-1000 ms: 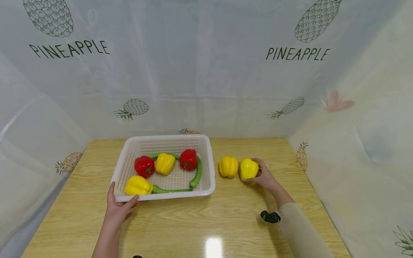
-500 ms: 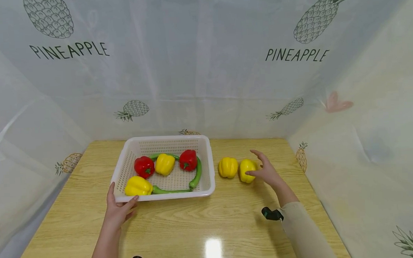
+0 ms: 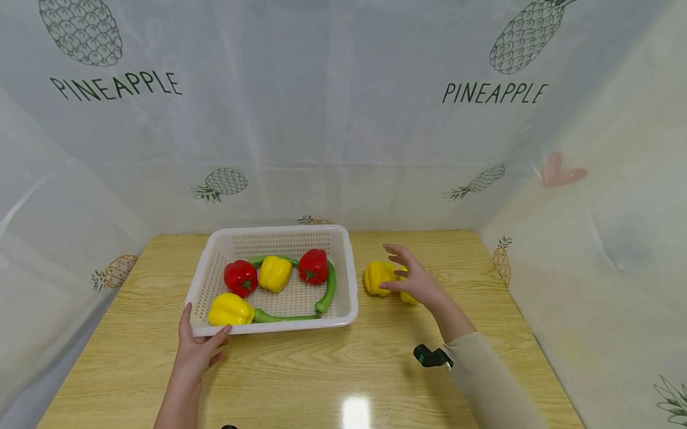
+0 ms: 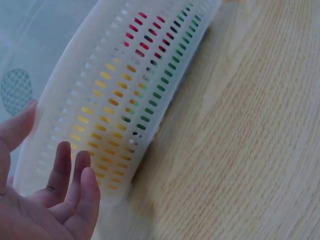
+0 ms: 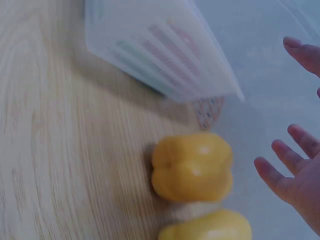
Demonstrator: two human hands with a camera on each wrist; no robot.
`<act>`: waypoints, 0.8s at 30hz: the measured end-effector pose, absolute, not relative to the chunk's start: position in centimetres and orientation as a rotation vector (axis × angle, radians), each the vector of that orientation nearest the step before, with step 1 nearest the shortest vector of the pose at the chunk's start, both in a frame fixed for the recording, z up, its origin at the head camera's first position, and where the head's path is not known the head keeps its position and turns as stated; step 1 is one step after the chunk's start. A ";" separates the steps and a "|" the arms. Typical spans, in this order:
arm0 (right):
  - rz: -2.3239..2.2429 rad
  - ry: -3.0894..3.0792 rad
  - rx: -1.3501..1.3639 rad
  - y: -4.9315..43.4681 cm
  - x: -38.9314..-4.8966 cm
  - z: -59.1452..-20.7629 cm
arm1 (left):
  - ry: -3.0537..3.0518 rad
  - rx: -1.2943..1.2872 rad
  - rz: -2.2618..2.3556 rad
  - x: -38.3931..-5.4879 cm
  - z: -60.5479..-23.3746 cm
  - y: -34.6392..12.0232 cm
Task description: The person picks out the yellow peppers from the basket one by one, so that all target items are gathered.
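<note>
My left hand holds the front-left corner of a white plastic basket, with its thumb at the front rim. In the left wrist view several loosely bent fingers lie by the perforated wall. Inside are two red bell peppers, two yellow bell peppers and several long green peppers. My right hand hovers, fingers spread, over two more yellow bell peppers on the table. It partly covers the left one and mostly hides the right one; the right wrist view shows the hand apart from both peppers.
A wooden table carries everything. Pale plastic sheeting printed with pineapples stands behind it and at both sides. A black wrist device sits by the right sleeve.
My right hand has let go of the rightmost yellow bell pepper, spread its fingers and moved left toward the other one. The left hand and basket stay in place.
</note>
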State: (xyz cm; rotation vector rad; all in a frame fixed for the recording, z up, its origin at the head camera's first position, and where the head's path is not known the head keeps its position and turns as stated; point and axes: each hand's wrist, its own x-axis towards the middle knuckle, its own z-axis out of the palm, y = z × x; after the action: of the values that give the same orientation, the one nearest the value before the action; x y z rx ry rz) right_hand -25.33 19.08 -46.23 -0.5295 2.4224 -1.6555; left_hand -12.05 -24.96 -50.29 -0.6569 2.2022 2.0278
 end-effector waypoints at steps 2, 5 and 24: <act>-1.668 2.381 -0.559 18.1 -25.3 -46.2 | 2.199 -0.658 2.029 -12.0 -50.3 -24.9; -1.661 2.348 -0.604 16.8 -25.3 -46.1 | 2.194 -0.654 2.038 -11.9 -50.2 -24.9; -1.614 2.189 -0.723 9.3 -25.0 -45.3 | 2.197 -0.628 2.051 -11.0 -49.9 -25.1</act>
State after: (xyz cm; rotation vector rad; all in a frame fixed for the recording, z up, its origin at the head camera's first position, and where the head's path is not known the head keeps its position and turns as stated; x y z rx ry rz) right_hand -24.99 9.31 -45.33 -0.7234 2.1885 -1.6139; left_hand -10.98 -25.13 -49.94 -0.6283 2.1973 2.0510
